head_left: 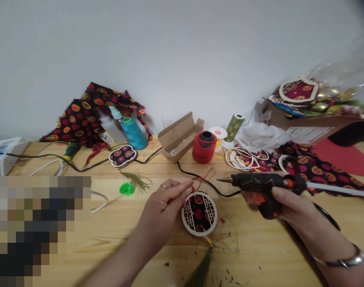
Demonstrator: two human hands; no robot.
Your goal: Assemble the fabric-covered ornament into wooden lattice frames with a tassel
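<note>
A round ornament [200, 214] with a pale lattice frame over dark patterned fabric lies in the middle of the table. From its lower edge hangs a green tassel [201, 268] on a yellow loop. My left hand [167, 205] is closed at the ornament's upper left edge, its fingertips pinching the red cord [202, 182] at the top. My right hand [285, 201] grips a black glue gun [256, 183], whose nozzle points left, to the upper right of the ornament and apart from it. A white glue stick [337, 189] sticks out of the gun's back.
Behind stand a red thread spool [204, 150], an open cardboard box [177, 139], a blue thread cone [134, 133] and an olive spool [234, 127]. A cloud-shaped ornament [122, 156] and a green cap [127, 189] lie left. A black cable [196, 175] crosses the table.
</note>
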